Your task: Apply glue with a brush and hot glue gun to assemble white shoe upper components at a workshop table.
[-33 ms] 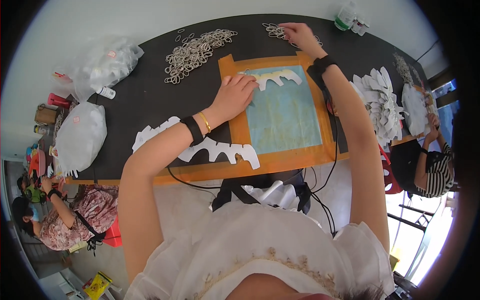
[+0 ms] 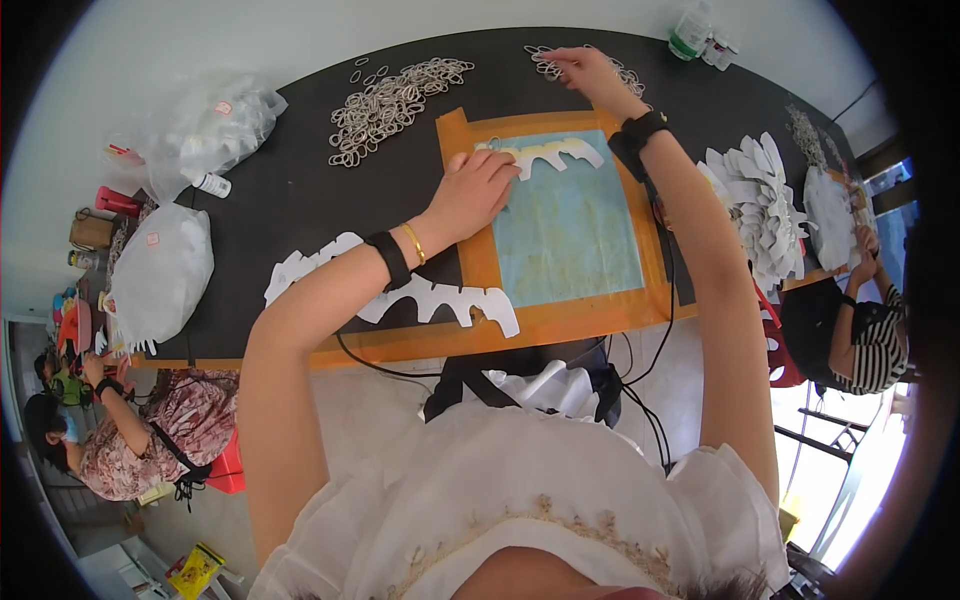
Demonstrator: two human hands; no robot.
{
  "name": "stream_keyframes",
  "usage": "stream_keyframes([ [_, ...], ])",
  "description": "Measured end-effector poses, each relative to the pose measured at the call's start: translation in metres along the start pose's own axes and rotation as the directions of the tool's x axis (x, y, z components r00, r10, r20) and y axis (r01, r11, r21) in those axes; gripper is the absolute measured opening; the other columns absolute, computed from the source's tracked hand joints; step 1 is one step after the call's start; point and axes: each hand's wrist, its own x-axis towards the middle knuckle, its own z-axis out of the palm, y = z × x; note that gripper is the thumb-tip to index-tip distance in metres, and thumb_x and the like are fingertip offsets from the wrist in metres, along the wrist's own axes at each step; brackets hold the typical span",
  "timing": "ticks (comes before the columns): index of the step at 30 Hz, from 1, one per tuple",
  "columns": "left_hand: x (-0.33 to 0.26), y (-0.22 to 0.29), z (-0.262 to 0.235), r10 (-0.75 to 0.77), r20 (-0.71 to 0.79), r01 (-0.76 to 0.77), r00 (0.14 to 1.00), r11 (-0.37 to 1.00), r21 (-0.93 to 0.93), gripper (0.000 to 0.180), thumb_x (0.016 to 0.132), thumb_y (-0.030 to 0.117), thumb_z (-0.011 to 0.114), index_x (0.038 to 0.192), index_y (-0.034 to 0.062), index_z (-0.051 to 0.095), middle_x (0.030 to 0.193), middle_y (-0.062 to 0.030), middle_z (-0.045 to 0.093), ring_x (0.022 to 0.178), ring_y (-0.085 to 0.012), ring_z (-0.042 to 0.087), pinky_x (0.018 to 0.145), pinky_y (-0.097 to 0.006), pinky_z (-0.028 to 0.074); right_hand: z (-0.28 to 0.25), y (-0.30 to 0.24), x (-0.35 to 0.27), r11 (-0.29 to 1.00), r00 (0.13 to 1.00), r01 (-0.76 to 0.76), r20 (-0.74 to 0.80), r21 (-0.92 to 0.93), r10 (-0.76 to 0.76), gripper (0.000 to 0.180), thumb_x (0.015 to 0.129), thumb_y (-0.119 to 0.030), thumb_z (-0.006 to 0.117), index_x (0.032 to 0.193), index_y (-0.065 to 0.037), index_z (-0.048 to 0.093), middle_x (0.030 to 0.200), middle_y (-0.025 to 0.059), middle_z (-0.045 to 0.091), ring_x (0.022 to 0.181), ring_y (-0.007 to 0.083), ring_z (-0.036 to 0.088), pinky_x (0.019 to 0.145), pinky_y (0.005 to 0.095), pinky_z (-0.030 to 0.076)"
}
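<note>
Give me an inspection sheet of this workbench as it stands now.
Surface: dark table with a blue cutting mat framed in orange tape.
Job's things: white paper cutout at the mat's top edge; small ring cluster.
Clutter: big heap of metal rings; more white cutouts at the near edge; stack of cutouts; plastic bags; bottles.
Hands: left hand pressed flat on the cutout's left end; right hand fingering the ring cluster.
Cables: black cable running off the near edge.
Surroundings: seated person lower left; another person at right.
</note>
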Motion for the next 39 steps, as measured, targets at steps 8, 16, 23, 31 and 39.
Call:
stream_keyframes([
  [8,0.006,0.010,0.011,-0.018,0.116,0.009,0.993,0.997,0.076,0.033,0.085,0.018,0.062,0.116,0.0079,0.060,0.115,-0.0034,0.055,0.106,-0.0185,0.051,0.083,-0.035,0.036,0.052,0.001,-0.020,0.996,0.965,0.083,0.252,-0.034,-0.072,0.016,0.086,-0.010,0.065,0.098,0.001,0.068,0.084,0.0045,0.068,0.078,0.0098,0.063,0.073,0.0256,0.051],
  [16,0.002,0.009,0.011,-0.128,0.049,0.129,0.991,0.991,-0.017,0.033,0.083,0.018,0.063,0.115,0.0143,0.060,0.129,-0.0087,0.050,0.120,-0.0258,0.045,0.091,-0.041,0.035,0.064,0.005,-0.036,0.998,0.954,-0.051,0.298,0.045,0.035,0.018,0.082,-0.011,0.069,0.095,0.002,0.071,0.085,0.0069,0.071,0.079,0.0117,0.065,0.074,0.0261,0.051],
  [23,0.003,0.009,0.011,-0.122,0.059,0.125,0.991,0.991,-0.054,0.032,0.083,0.016,0.062,0.115,0.0158,0.060,0.138,-0.0106,0.045,0.129,-0.0292,0.040,0.097,-0.045,0.033,0.067,0.006,-0.041,0.995,0.954,-0.091,0.284,-0.027,0.095,0.020,0.077,-0.016,0.071,0.092,-0.002,0.074,0.084,0.0113,0.072,0.079,0.0175,0.067,0.075,0.0302,0.052],
  [31,0.005,0.007,0.010,-0.090,0.102,0.095,0.991,0.994,-0.048,0.033,0.084,0.017,0.060,0.117,0.0139,0.058,0.139,-0.0072,0.048,0.129,-0.0306,0.042,0.096,-0.045,0.033,0.070,0.004,-0.041,0.996,0.961,-0.068,0.263,-0.058,0.081,0.019,0.076,-0.015,0.071,0.091,-0.003,0.074,0.083,0.0120,0.072,0.077,0.0183,0.067,0.072,0.0308,0.053],
  [39,0.004,0.005,0.015,-0.082,0.090,0.086,0.993,0.995,-0.042,0.035,0.085,0.017,0.059,0.119,0.0126,0.057,0.138,-0.0084,0.050,0.127,-0.0314,0.043,0.095,-0.045,0.034,0.071,0.003,-0.043,0.993,0.966,-0.050,0.247,-0.109,0.076,0.019,0.078,-0.014,0.070,0.093,-0.002,0.074,0.082,0.0095,0.072,0.076,0.0150,0.067,0.072,0.0286,0.053],
])
